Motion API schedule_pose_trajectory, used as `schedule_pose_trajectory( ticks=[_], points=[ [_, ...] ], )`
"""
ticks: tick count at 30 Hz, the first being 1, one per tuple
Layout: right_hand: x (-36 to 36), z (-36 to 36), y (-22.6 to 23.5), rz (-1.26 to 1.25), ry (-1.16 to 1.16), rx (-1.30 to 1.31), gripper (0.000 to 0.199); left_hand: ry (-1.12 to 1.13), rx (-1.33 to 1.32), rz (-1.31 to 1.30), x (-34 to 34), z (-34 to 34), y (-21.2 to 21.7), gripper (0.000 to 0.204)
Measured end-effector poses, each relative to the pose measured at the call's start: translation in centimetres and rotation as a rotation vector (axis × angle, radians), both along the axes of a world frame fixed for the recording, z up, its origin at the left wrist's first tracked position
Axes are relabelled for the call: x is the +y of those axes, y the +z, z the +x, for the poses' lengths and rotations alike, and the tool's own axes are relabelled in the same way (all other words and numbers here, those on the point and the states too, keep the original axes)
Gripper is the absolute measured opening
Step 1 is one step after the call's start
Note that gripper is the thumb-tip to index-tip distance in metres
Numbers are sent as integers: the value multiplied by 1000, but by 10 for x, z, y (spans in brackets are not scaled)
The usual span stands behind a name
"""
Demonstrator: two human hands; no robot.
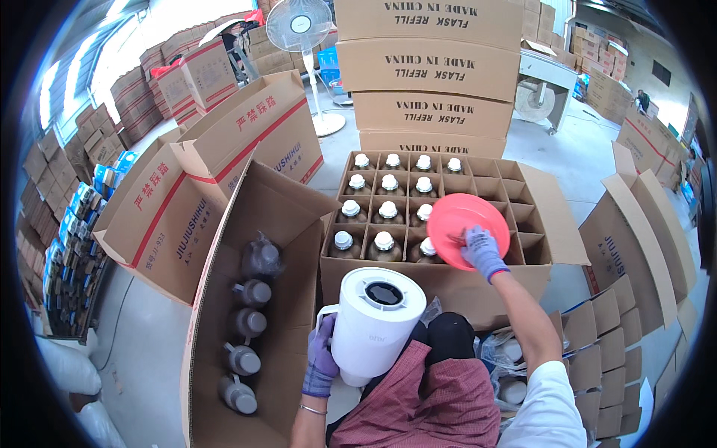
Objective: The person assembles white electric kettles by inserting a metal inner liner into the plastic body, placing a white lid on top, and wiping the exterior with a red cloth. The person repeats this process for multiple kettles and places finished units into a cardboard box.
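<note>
My left hand, in a purple glove, is closed round the handle of a white thermos jug. The jug's wide end faces up and shows a round dark opening. In a matching glove, my right hand reaches into a shallow red plastic bowl, its fingertips together at small dark bits I cannot make out. Beneath the bowl stands an open carton with cardboard dividers. Several glass flask refills with white caps fill its left and middle cells; some right-hand cells hold nothing visible.
On my left, an open carton holds a row of grey jugs. Cardboard dividers and plastic-wrapped items lie at my right. Ahead are stacked cartons and a white standing fan. More open cartons stand at right.
</note>
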State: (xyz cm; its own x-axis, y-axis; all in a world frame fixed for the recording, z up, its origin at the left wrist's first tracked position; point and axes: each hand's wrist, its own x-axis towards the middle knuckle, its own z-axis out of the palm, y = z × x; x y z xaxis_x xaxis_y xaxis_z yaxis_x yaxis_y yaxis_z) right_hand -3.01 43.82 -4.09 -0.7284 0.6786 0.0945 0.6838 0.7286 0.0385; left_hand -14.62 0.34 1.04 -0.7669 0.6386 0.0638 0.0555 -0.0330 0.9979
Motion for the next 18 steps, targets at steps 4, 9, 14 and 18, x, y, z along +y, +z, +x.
schedule_pose_trajectory(
  ticks=[4,9,14,18],
  points=[
    [98,106,-43,506,2,264,47,-153,107,-8,32,1,-8,43],
    [-44,73,103,-1333,31,1320,19,-239,-86,-74,18,-8,-1,49],
    [-170,111,176,-1364,457,920,11,-290,-58,25,40,-8,-6,44],
    [-170,125,189,-265,1134,552,29,-394,30,-22,55,-8,3,43]
  ],
)
